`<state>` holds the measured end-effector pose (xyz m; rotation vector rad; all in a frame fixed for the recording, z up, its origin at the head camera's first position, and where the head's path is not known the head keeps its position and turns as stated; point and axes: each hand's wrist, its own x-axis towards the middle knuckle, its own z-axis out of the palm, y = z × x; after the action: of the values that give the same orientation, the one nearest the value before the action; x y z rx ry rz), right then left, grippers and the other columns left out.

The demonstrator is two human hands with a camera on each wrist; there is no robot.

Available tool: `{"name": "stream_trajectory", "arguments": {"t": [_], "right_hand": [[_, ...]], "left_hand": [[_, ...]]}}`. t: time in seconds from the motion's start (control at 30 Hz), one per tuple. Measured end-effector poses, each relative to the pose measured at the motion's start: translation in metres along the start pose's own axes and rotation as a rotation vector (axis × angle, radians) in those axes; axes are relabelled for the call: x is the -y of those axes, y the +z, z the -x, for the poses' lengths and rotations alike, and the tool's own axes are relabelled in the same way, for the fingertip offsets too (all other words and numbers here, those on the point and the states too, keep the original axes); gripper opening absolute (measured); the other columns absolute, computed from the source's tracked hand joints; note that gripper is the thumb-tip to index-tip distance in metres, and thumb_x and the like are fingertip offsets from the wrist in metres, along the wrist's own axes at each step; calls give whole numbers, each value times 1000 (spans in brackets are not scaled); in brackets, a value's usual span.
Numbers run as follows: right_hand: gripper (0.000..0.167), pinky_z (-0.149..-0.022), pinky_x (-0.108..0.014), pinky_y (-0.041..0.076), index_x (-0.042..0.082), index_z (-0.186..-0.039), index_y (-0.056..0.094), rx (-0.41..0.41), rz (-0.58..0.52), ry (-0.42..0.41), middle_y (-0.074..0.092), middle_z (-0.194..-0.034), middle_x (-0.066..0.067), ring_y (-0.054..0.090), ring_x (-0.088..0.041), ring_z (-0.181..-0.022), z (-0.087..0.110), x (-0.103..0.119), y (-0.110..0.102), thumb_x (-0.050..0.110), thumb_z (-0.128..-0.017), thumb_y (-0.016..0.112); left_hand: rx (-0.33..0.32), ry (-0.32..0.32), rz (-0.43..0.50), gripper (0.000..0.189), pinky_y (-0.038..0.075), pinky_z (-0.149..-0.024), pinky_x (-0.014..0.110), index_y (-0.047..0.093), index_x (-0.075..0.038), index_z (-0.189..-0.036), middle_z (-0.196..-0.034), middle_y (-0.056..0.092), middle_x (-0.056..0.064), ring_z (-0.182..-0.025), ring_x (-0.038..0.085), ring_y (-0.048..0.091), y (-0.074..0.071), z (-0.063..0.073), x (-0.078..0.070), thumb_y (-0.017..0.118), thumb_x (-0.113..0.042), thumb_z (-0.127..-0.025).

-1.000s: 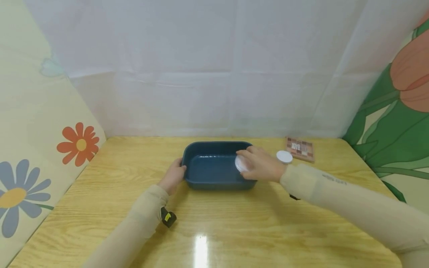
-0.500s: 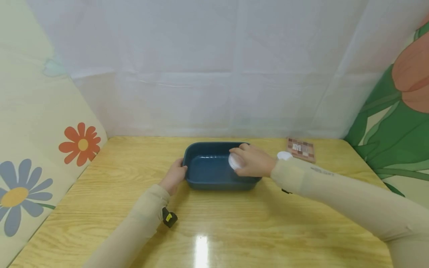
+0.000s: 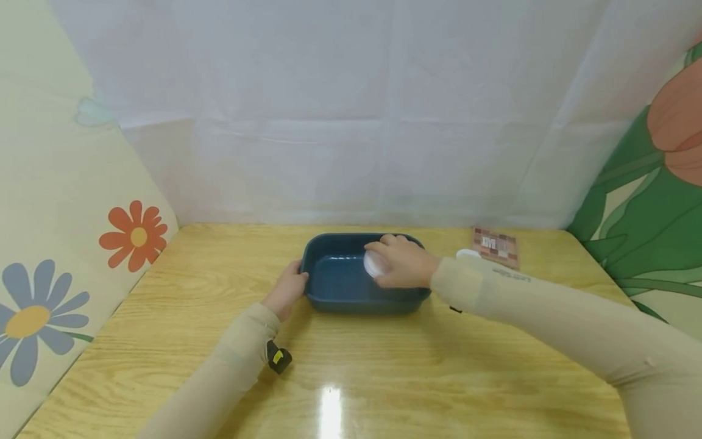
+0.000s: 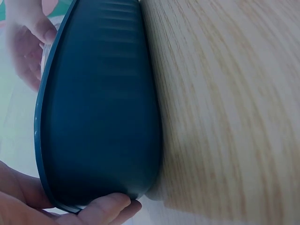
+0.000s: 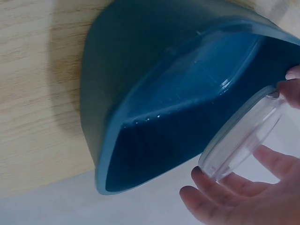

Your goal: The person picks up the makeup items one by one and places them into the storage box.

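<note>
A dark blue rectangular basin sits on the wooden table. My left hand grips its left end, with the thumb over the rim; in the left wrist view, fingertips press against the basin's outer wall. My right hand is over the basin's right half. It holds a clear, shallow round container on edge, pinched between thumb and fingers. In the right wrist view the container looks transparent and stands apart from the basin's floor. Whether anything is inside it, I cannot tell.
To the right, a white round thing is partly hidden behind my right sleeve. Behind it lies a flat, brown-and-pink checked packet. A white cloth hangs along the table's back edge. Flower-printed panels flank both sides.
My right hand has moved left over the basin, carrying the clear container. Its sleeve now covers more of the white round thing. The left hand keeps its grip on the basin.
</note>
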<state>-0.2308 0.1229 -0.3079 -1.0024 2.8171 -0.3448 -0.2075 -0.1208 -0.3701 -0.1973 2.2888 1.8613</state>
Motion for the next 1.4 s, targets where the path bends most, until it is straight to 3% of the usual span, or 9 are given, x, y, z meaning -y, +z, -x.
{"name": "stream_trajectory", "arguments": {"t": [0.83, 1.4], "right_hand": [[66, -87, -45, 46, 9, -146, 43, 78, -24, -11, 49, -129, -15, 47, -30, -107, -27, 10, 9, 27, -87, 68], [68, -84, -42, 49, 9, -146, 43, 102, -14, -55, 50, -127, -15, 49, -29, -104, -45, 12, 17, 25, -86, 72]], "left_hand": [[6, -6, -11, 47, 31, -112, 51, 21, 12, -147, -153, 23, 30, -139, 42, 27, 0, -1, -1, 27, 1, -102], [-7, -25, -19, 47, 34, -110, 51, 22, 11, -147, -153, 23, 29, -138, 41, 29, 1, 0, -2, 27, 0, -102]]}}
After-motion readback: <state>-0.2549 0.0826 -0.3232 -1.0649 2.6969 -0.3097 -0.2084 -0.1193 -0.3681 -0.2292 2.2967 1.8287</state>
